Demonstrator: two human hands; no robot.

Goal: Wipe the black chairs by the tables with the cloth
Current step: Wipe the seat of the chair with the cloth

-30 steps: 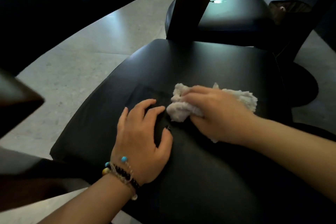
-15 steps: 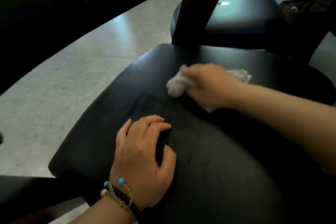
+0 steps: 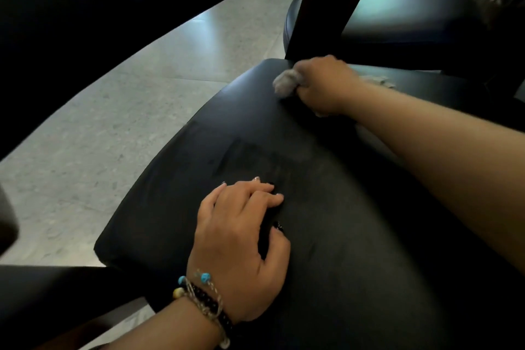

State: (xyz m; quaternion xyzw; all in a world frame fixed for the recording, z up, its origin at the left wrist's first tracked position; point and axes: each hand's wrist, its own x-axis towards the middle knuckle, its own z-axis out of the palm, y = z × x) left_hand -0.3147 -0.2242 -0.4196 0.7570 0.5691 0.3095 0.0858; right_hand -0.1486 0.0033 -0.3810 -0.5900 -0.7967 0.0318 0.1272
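Soft, light cloth (image 3: 285, 85), bunched and clenched in the right hand (image 3: 322, 85), pressed onto the far edge of the black chair seat (image 3: 355, 236), just in front of the dark post (image 3: 332, 0). Left hand (image 3: 241, 247) flat on the near part of the seat, fingers relaxed, grasping nothing. Probably best kept wadded in the fist: limp, easily dragged on the smooth, slightly padded-looking seat.
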